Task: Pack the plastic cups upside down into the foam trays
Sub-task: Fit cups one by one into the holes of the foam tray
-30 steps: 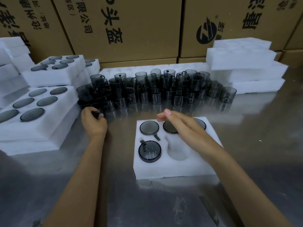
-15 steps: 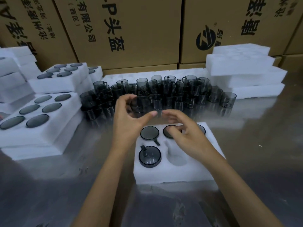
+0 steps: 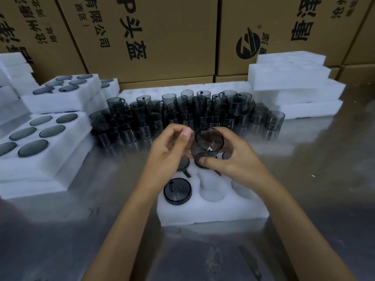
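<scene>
A smoky grey plastic cup (image 3: 208,142) hangs above the back of a white foam tray (image 3: 213,211). My right hand (image 3: 229,157) grips it from the right and below. My left hand (image 3: 169,148) touches its left side with fingertips. In the tray's near-left pocket sits one cup upside down (image 3: 177,191). Two more cups at the tray's back are mostly hidden by my hands. The near-middle pocket (image 3: 211,191) is hollow. A crowd of loose grey cups (image 3: 182,116) stands behind the tray.
Filled foam trays (image 3: 40,136) are stacked at the left, another stack (image 3: 67,94) behind them. Hollow foam trays (image 3: 294,84) pile up at the back right. Cardboard boxes (image 3: 152,37) wall off the back. The table top (image 3: 324,179) is shiny metal.
My left hand took a cup from the loose pile and carried it right, over the tray. My right hand rose from the tray and closed on that cup.
</scene>
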